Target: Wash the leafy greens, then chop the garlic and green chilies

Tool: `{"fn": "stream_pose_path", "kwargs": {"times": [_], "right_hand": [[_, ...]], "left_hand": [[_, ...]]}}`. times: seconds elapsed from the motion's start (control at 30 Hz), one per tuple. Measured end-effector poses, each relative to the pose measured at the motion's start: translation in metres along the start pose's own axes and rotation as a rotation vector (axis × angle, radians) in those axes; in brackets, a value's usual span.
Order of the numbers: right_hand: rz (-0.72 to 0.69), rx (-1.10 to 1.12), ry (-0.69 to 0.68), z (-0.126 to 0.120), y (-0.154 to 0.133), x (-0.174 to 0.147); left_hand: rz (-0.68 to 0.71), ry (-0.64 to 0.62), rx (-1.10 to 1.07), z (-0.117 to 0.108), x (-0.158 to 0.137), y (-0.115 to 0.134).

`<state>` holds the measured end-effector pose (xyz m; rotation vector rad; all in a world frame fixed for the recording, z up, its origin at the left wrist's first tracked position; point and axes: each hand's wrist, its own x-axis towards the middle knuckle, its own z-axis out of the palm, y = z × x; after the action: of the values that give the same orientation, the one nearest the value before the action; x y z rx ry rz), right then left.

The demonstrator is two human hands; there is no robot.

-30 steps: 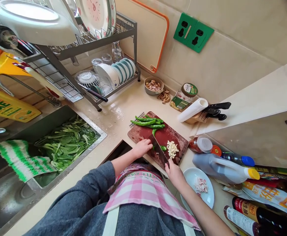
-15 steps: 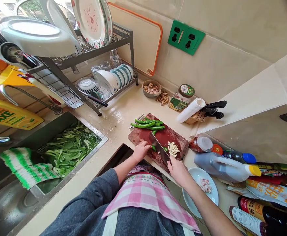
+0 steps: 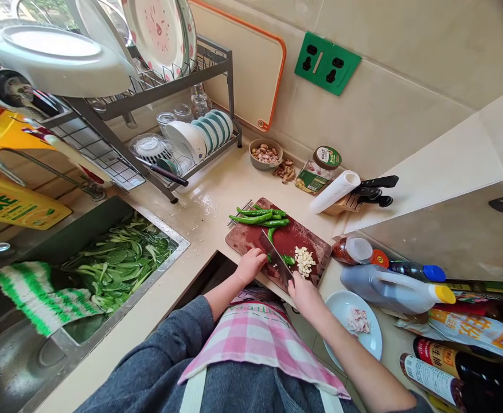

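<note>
My right hand [image 3: 303,291] is closed round the handle of a kitchen knife [image 3: 274,254], its blade slanting across a reddish-brown cutting board [image 3: 246,241]. Against the blade's left side, my left hand [image 3: 252,265] pinches the end of a green chili pepper [image 3: 269,258], mostly hidden by fingers and blade. Cut pepper pieces [image 3: 288,260] lie just right of the blade, beside a heap of chopped garlic [image 3: 304,261]. Several whole green chili peppers [image 3: 260,216] are piled at the board's far edge, and a curved one [image 3: 271,233] lies near the knife tip.
Left is a sink [image 3: 178,248] with leafy greens [image 3: 126,267] and a striped cloth [image 3: 47,298]. A dish rack [image 3: 171,86] stands behind. A knife block [image 3: 341,205] and paper towel roll [image 3: 335,192] sit beyond the board. On the right are a plate [image 3: 374,350] and several bottles [image 3: 389,289].
My left hand has shifted slightly right, closer to the blade. The knife and my right hand have moved a little left, and more cut pepper shows right of the blade.
</note>
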<state>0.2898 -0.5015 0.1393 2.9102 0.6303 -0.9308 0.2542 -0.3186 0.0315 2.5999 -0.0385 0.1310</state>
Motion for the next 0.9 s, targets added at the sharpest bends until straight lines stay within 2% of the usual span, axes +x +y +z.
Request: {"fn": "stream_pose_path", "kwargs": {"times": [0.13, 0.2, 0.33, 0.5, 0.57, 0.77, 0.9], "right_hand": [[0.043, -0.014, 0.032, 0.03, -0.007, -0.006], [0.036, -0.008, 0.028, 0.036, -0.007, -0.006], [0.001, 0.039, 0.029, 0.02, 0.0, 0.0], [-0.102, 0.06, 0.032, -0.013, 0.007, 0.001], [-0.099, 0.04, 0.031, -0.012, 0.005, -0.002], [0.06, 0.01, 0.013, 0.026, -0.006, -0.008], [-0.001, 0.024, -0.005, 0.007, -0.004, -0.002]], "left_hand": [[0.024, 0.067, -0.062, -0.008, -0.012, -0.001], [-0.01, 0.089, -0.101, -0.014, -0.02, -0.001], [-0.107, -0.014, -0.062, -0.02, -0.023, 0.002], [-0.13, -0.108, 0.019, -0.016, -0.007, 0.008], [-0.119, -0.117, 0.026, -0.014, -0.003, 0.009], [-0.102, -0.084, -0.058, -0.012, -0.012, 0.008], [-0.092, -0.089, -0.116, -0.012, -0.015, 0.006]]}}
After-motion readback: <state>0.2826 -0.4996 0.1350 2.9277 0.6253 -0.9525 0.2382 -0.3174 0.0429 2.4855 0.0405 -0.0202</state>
